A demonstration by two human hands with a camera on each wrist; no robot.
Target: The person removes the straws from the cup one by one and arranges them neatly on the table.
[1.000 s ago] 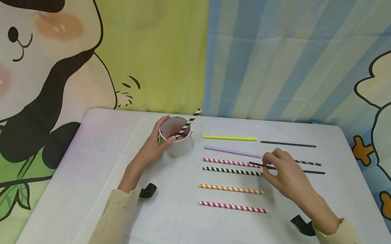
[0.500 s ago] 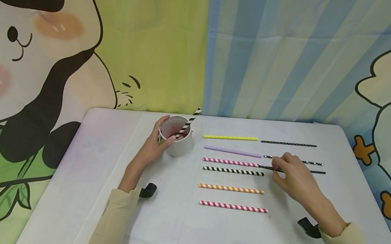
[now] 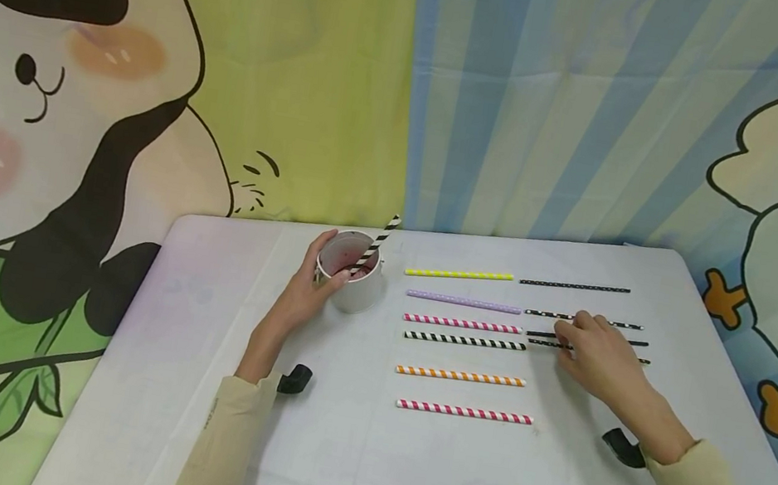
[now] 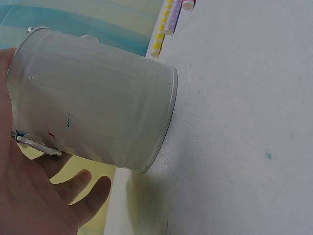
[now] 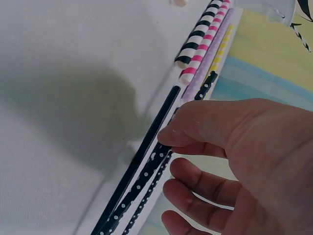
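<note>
On the left of the table in the head view, my left hand holds a small white bucket at its rim. A black-and-white striped straw leans inside it. In the left wrist view the bucket shows a side handle, with some fingers off its wall. My right hand pinches a black straw with white dots between thumb and index finger, low over the table. Beside it lies a plain black straw. The pinched middle of the dotted straw is hidden by the fingers.
Left-column straws lie flat: yellow, purple, pink-striped, black-striped, orange-striped and red-striped. Black dotted straws lie at right. A printed curtain stands behind the table.
My right hand has moved right and slightly nearer with the dotted straw, which now lies alongside the plain black one, off the pink-striped straw. The left hand and bucket stay put.
</note>
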